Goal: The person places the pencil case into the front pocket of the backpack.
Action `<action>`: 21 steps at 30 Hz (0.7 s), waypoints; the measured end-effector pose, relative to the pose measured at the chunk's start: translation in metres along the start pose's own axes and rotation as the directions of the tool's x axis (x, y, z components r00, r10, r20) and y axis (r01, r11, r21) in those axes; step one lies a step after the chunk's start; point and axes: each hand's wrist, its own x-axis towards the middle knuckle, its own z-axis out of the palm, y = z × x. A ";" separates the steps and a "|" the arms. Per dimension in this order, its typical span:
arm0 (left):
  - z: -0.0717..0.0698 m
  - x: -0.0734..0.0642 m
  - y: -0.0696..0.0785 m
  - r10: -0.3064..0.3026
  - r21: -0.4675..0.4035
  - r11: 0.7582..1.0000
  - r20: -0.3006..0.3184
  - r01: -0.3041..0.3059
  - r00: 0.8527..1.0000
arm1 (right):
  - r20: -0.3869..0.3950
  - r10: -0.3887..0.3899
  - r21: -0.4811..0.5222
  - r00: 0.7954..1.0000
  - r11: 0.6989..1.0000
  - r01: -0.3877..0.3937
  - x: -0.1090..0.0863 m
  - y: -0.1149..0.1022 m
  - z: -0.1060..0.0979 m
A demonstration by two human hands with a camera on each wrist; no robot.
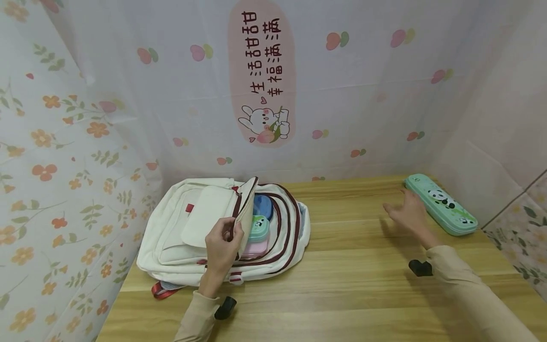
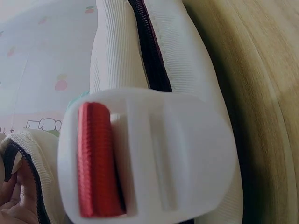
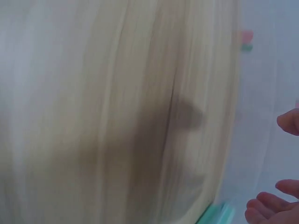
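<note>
A white backpack [image 1: 171, 237] with dark red zips lies on the table, its front pocket unzipped. My left hand [image 1: 223, 244] pinches the edge of the pocket flap and holds it up. Inside the pocket show a blue round case [image 1: 262, 206], a mint green case [image 1: 259, 229] with a panda print, and a pink item [image 1: 255, 249]. On the right, my right hand [image 1: 408, 213] hovers over the table with thumb and fingers spread apart, holding nothing. Just beyond it lies a mint green pencil case [image 1: 444, 206] with panda pictures.
The wooden table [image 1: 342, 285] meets a printed curtain [image 1: 359, 104] at the back and a flowered cloth [image 1: 64, 190] on the left. A white plastic buckle [image 2: 187, 149] with red strap [image 2: 96, 158] fills the left wrist view.
</note>
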 end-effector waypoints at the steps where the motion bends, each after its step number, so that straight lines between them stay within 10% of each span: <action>1: 0.000 -0.001 -0.004 -0.003 -0.001 1.000 0.003 0.003 1.000 | -0.014 0.005 -0.012 1.000 1.000 -0.005 0.000 0.006 -0.004; 21: 0.000 -0.003 -0.009 0.009 -0.029 1.000 0.024 -0.008 1.000 | -0.103 0.338 -0.159 0.935 0.923 -0.351 -0.018 0.092 -0.041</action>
